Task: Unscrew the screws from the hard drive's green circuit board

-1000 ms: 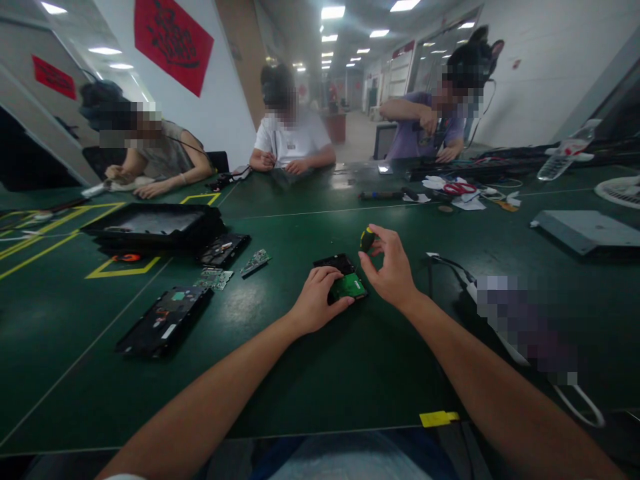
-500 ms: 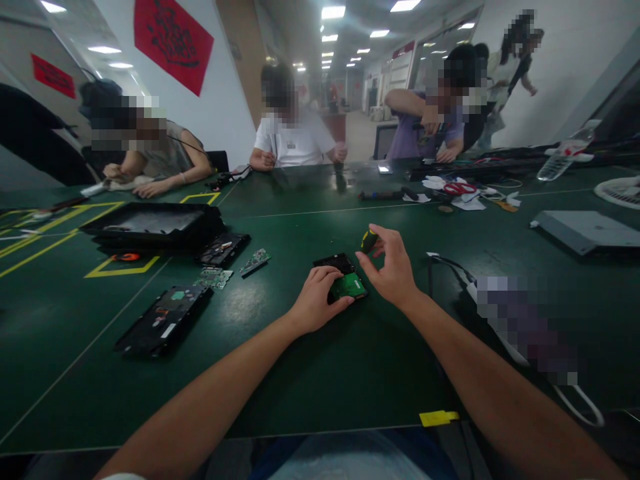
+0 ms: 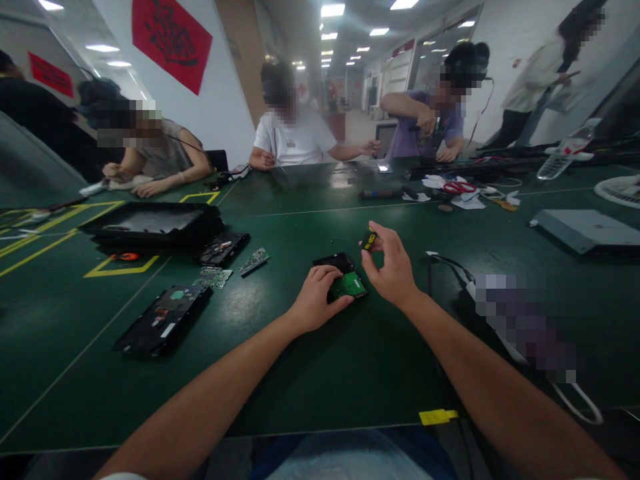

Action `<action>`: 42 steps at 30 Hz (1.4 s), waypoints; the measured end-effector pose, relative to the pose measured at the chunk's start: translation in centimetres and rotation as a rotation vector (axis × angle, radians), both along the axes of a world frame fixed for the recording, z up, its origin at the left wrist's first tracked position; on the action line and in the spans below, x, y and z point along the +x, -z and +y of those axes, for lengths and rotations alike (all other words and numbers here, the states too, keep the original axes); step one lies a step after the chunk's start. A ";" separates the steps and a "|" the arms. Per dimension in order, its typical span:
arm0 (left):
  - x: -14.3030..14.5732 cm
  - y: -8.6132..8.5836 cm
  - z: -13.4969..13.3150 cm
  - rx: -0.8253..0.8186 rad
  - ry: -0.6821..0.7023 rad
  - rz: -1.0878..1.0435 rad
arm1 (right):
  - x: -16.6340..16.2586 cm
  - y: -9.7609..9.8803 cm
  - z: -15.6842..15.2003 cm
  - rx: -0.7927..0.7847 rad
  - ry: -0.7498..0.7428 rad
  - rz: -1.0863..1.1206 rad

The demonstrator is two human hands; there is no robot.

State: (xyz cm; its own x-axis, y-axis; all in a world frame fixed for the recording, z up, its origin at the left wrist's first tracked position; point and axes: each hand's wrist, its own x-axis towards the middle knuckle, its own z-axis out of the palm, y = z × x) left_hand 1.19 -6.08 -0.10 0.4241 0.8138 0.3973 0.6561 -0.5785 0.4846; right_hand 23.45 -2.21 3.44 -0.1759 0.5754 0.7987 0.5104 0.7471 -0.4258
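Observation:
On the green table in front of me lies a hard drive (image 3: 352, 285), a black casing with a green circuit board on it. My left hand (image 3: 320, 297) grips it from the left, fingers over the top and thumb along the near edge. Above the drive's right side, my right hand (image 3: 393, 263) pinches a yellow-and-black screwdriver (image 3: 369, 239) by its handle between thumb and fingers. The screwdriver stands roughly upright and tilted; its thin shaft points down toward the board, and whether its tip touches a screw is too small to tell.
Left of me are a black plastic housing (image 3: 150, 227), a black panel (image 3: 165, 320) and small circuit boards (image 3: 255, 263). To the right lie a cable (image 3: 447, 261), a blurred-out object (image 3: 525, 327) and a grey metal box (image 3: 590, 230). Several people sit or stand across the table.
My right hand's fingers have shifted round the screwdriver handle, which now stands more upright. My left hand and the hard drive have stayed put. A person at the back right has walked closer.

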 end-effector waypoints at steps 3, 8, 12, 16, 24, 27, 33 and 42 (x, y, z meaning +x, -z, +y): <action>0.0 -0.1 0.0 -0.007 -0.003 0.004 | 0.1 0.2 0.2 0.000 0.014 0.020; 0.0 0.1 0.1 -0.006 -0.003 0.002 | 0.1 0.3 0.4 0.009 0.026 0.046; 0.0 0.2 0.1 -0.011 -0.005 0.001 | -0.1 0.5 0.3 0.009 0.008 0.048; 0.0 0.0 0.0 -0.004 0.001 -0.003 | 0.0 0.6 0.3 0.011 0.059 0.043; 0.0 0.1 -0.1 0.004 0.003 -0.013 | 0.1 -0.2 -0.1 -0.001 0.042 -0.028; -0.1 0.2 0.0 0.006 0.007 -0.009 | 0.0 -0.1 -0.2 -0.031 0.019 -0.031; 0.0 0.2 0.1 0.009 0.004 -0.009 | 0.3 0.2 0.2 -0.009 0.089 -0.012; -0.1 0.2 0.1 -0.001 0.001 0.000 | 0.1 0.0 0.0 -0.013 0.025 -0.007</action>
